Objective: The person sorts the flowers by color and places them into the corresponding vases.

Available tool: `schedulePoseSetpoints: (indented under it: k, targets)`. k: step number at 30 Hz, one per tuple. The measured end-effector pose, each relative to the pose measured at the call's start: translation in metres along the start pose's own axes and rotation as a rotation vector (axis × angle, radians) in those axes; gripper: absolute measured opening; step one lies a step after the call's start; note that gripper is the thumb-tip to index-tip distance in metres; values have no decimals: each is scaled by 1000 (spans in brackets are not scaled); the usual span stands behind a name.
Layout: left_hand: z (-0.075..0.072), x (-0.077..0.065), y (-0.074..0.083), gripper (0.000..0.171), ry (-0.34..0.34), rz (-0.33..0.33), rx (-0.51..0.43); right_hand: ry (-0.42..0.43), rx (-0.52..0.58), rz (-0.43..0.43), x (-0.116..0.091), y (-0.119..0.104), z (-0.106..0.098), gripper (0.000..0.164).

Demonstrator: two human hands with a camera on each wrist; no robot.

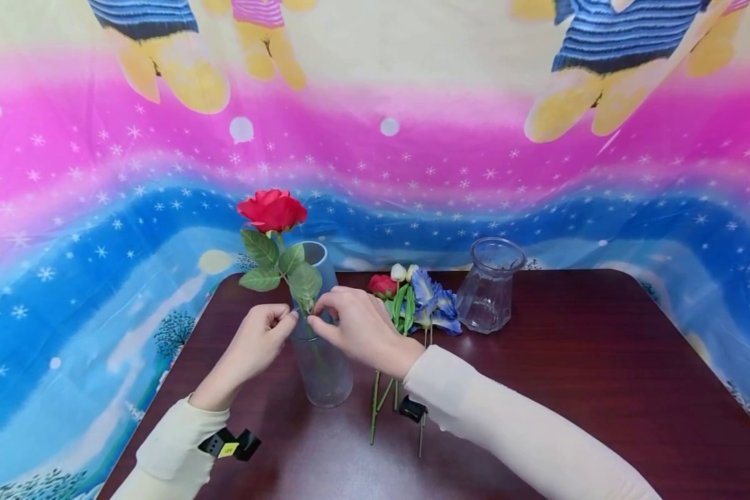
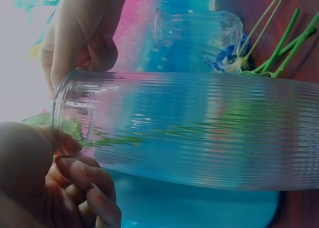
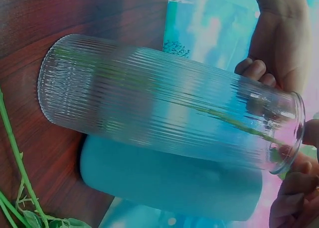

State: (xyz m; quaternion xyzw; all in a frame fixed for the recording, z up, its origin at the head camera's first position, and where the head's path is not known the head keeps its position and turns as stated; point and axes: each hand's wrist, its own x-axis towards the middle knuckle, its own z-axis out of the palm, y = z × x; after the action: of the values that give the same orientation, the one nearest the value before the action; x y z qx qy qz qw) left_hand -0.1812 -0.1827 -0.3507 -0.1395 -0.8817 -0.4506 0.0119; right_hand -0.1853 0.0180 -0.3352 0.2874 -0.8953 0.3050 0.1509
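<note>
A: Logged from the remote desk. Where did I have the red rose relative to the fingers?

B: Between the two sets of fingertips. I noted the bloom above them and the stem below, inside the ribbed vase.

A: Long axis?

B: Near upright, slightly tilted: bloom toward the left of the fingers, lower stem slanting to their right. The ribbed vase stood upright, its mouth just beneath the fingertips.

A: Nearer hand?

B: Neither, by my reading. The left hand was on the stem's left, the right hand on its right, both close above the rim.

A: Finger state?

B: Both narrow, thumb and forefinger pinching the rose. Whether each had stem or low leaf, I could not tell.

A: Stem end?

B: Below the fingers, blurred by the ribs. I could not tell whether it touched the base.

A: Neighbours?

B: Frosted vase just beyond the fingers; loose flowers to the right of them; flared vase farther right.

A: My judgement: the coming move hinged on stem slant against the upright glass. Any lowering called for lining those up, and low leaves could have snagged on the rim.
</note>
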Motion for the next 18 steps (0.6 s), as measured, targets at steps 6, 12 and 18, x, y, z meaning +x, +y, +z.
schedulePoseSetpoints:
  k: [6, 12, 18]
  targets:
    - [0, 0, 0, 43, 4, -4, 16, 2, 13, -8, -3, 1, -6, 10]
    - [1, 0, 0, 43, 11, -6, 20, 37, 33, -18, -8, 5, -17, 11]
    - [1, 1, 0, 43, 12, -5, 16, 58, 47, 24, -13, 14, -32, 12]
